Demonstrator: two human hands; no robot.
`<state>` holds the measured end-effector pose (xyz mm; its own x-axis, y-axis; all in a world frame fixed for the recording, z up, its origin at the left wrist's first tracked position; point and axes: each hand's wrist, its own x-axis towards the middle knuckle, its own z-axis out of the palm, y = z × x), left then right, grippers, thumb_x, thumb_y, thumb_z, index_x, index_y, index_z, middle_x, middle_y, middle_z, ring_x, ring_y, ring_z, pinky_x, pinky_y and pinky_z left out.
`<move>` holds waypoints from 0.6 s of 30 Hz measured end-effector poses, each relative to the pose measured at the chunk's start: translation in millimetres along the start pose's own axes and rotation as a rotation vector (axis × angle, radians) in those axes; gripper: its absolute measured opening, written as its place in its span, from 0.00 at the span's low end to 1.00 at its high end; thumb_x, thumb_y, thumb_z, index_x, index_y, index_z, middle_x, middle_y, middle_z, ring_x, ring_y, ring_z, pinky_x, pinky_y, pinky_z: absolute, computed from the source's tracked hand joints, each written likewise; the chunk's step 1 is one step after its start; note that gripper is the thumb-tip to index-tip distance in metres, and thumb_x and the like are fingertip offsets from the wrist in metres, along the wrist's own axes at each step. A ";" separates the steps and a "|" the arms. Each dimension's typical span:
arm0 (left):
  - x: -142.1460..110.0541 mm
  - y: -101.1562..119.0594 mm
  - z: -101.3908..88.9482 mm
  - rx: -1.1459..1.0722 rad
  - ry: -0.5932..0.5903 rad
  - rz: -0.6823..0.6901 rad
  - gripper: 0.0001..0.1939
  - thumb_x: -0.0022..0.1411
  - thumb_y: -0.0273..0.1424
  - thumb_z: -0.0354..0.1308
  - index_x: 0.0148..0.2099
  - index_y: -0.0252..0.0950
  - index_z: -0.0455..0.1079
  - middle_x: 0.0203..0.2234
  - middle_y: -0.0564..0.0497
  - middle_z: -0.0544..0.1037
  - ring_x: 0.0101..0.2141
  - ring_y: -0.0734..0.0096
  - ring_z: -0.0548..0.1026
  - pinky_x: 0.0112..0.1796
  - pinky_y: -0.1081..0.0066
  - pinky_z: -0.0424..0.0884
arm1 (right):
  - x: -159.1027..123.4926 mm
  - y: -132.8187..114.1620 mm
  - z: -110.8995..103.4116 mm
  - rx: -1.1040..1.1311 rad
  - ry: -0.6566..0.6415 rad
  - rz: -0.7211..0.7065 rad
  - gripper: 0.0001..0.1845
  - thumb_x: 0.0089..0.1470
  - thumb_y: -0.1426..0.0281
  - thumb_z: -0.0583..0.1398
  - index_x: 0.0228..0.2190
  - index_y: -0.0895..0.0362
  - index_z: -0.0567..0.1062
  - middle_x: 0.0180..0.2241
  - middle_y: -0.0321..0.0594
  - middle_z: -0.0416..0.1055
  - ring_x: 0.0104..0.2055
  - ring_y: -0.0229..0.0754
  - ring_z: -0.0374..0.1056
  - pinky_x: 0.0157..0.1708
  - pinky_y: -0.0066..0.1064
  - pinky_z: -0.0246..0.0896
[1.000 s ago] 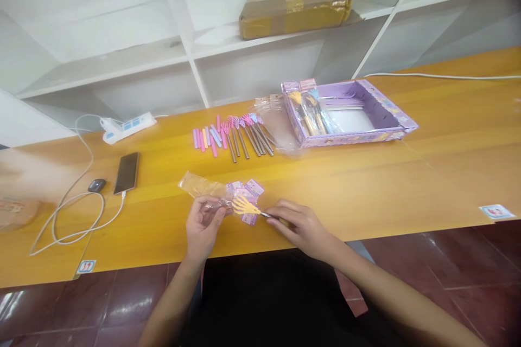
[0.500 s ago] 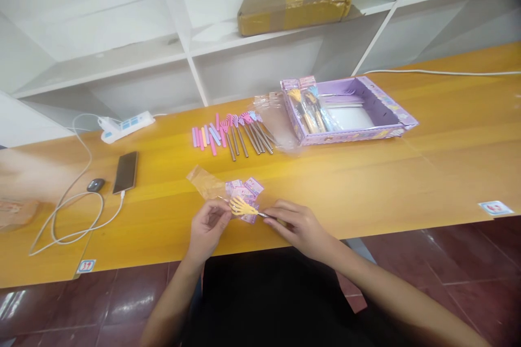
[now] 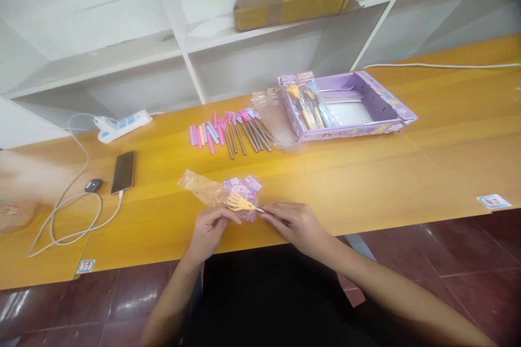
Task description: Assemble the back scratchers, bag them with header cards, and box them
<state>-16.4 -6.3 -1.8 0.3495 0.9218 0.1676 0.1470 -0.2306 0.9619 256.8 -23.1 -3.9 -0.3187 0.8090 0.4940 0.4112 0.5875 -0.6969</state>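
Note:
My right hand (image 3: 299,225) pinches the thin metal rod of a yellow back scratcher (image 3: 241,203), whose hand-shaped head points left. Just left of that head, my left hand (image 3: 209,230) has its fingers closed at the near edge of a clear plastic bag (image 3: 199,185). The bag stretches away to the upper left, and the yellow head lies over its near end; whether it is inside I cannot tell. Beneath them, several purple printed cards (image 3: 247,187) overlap on the table.
Several back scratchers with metal rods (image 3: 244,138) lie beside coloured tubes (image 3: 201,135). Behind to the right, a purple box (image 3: 358,133) holds bagged scratchers, next to loose clear bags (image 3: 280,130). A phone (image 3: 123,172), mouse (image 3: 93,185) and power strip (image 3: 124,126) are left.
The yellow head has shifted slightly left and away from me, over the bag. My left fingers have moved to its near side, and the bag has slid a little left.

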 end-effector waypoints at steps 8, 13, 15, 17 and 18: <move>0.1 -0.3 -1.0 0.005 -0.016 0.024 0.18 0.76 0.40 0.59 0.35 0.42 0.84 0.29 0.47 0.85 0.34 0.57 0.85 0.45 0.57 0.82 | 2.0 -2.7 -1.8 -0.025 0.052 -0.009 0.13 0.74 0.65 0.62 0.51 0.53 0.86 0.36 0.41 0.86 0.32 0.41 0.81 0.36 0.31 0.80; 1.0 3.5 1.7 -0.011 -0.005 0.038 0.19 0.78 0.41 0.58 0.36 0.42 0.84 0.30 0.47 0.85 0.35 0.58 0.86 0.47 0.57 0.81 | 3.2 -1.6 -6.9 -0.024 0.049 0.020 0.13 0.74 0.64 0.62 0.50 0.54 0.87 0.32 0.40 0.84 0.29 0.40 0.79 0.33 0.30 0.76; 1.0 4.0 2.4 -0.008 0.019 0.042 0.19 0.77 0.41 0.59 0.34 0.42 0.83 0.28 0.47 0.84 0.33 0.59 0.85 0.43 0.59 0.81 | 2.9 -0.5 -7.9 -0.030 0.043 0.037 0.13 0.74 0.64 0.62 0.48 0.54 0.87 0.32 0.40 0.84 0.29 0.40 0.78 0.32 0.30 0.75; 1.2 4.6 2.7 -0.025 0.047 0.046 0.19 0.76 0.42 0.60 0.33 0.41 0.83 0.27 0.48 0.83 0.31 0.61 0.84 0.41 0.61 0.82 | 2.2 0.3 -7.8 -0.032 0.046 0.038 0.13 0.74 0.63 0.62 0.47 0.54 0.87 0.32 0.40 0.84 0.29 0.40 0.78 0.32 0.29 0.74; 1.3 4.8 2.6 -0.036 0.052 0.046 0.20 0.76 0.42 0.60 0.33 0.41 0.83 0.28 0.48 0.83 0.32 0.61 0.84 0.41 0.61 0.82 | 1.7 0.4 -7.2 -0.030 0.052 0.036 0.13 0.74 0.63 0.63 0.47 0.54 0.87 0.32 0.40 0.84 0.28 0.40 0.78 0.31 0.30 0.74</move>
<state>-12.8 -7.1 2.4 0.3068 0.9256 0.2215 0.0981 -0.2623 0.9600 262.6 -21.3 0.4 -0.2585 0.8288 0.4962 0.4468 0.5580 -0.6993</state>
